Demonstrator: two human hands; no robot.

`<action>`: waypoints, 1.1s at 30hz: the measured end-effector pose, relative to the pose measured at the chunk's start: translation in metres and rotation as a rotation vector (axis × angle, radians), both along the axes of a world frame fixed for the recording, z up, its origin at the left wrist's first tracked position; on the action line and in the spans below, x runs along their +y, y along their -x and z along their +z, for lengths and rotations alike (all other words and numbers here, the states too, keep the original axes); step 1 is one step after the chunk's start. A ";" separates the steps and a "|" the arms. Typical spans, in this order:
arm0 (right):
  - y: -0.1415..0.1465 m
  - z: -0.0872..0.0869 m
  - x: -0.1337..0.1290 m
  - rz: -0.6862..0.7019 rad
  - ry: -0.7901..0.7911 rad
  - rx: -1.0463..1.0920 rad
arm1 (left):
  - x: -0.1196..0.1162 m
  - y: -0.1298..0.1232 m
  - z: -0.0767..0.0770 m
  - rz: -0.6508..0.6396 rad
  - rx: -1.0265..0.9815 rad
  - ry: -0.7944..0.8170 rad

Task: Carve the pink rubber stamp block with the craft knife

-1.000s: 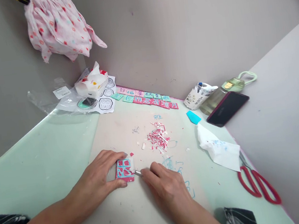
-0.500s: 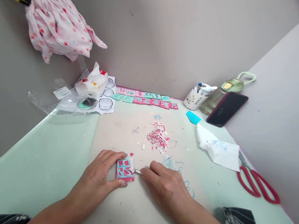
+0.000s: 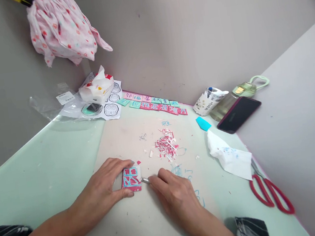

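A small square carving block (image 3: 131,180), pink with a white surface and blue outlines, lies on the beige mat (image 3: 126,234). My left hand (image 3: 110,180) grips it by its upper and lower edges between fingers and thumb. In my right hand (image 3: 172,189) is a slim metal carving knife (image 3: 145,180), its tip at the block's right edge. My fingers hide most of the knife's handle. Beyond the hands is a pile of pink and white shavings (image 3: 167,145), with a few loose scraps near the block.
Carved character tiles (image 3: 155,104) line the back edge. A tissue pack (image 3: 97,88) and clear plastic bag (image 3: 48,109) are at back left. On the right are a cup (image 3: 206,102), bottle (image 3: 225,103), phone (image 3: 240,115), crumpled tissue (image 3: 230,156) and red-handled scissors (image 3: 270,192).
Almost nothing differs. The knife tip and my right hand have shifted very slightly at the block's right edge; my left hand keeps its grip.
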State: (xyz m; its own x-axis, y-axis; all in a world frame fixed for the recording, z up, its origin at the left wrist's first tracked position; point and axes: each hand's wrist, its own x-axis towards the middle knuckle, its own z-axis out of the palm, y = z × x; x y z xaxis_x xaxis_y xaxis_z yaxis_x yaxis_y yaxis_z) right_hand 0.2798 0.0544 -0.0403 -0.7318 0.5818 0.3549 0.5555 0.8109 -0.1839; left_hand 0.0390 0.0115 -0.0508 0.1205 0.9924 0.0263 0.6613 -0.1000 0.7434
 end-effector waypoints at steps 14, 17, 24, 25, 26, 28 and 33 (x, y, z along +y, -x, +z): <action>0.001 0.000 0.003 0.014 0.013 -0.002 | 0.002 -0.001 0.003 0.014 -0.003 0.022; -0.002 0.001 0.002 0.011 0.011 -0.008 | 0.001 0.000 0.002 0.014 0.002 0.010; -0.004 0.000 0.002 -0.001 0.016 -0.013 | 0.001 0.001 -0.003 -0.002 -0.003 0.025; -0.003 0.000 0.003 0.001 0.017 -0.015 | 0.001 0.001 -0.002 -0.002 -0.004 0.026; -0.001 0.000 0.003 0.003 0.016 -0.015 | 0.001 0.001 -0.002 0.001 -0.005 0.025; 0.000 0.001 0.004 0.005 0.012 -0.013 | 0.001 0.000 0.000 0.007 -0.004 0.015; -0.004 0.001 0.003 0.006 0.016 -0.017 | 0.000 0.001 0.003 0.005 -0.003 0.015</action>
State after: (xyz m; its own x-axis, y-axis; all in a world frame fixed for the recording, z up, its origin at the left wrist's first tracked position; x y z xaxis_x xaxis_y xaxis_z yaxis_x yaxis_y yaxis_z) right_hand 0.2834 0.0569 -0.0392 -0.7413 0.5826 0.3331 0.5536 0.8115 -0.1873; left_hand 0.0383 0.0117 -0.0480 0.1155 0.9932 0.0115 0.6598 -0.0854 0.7466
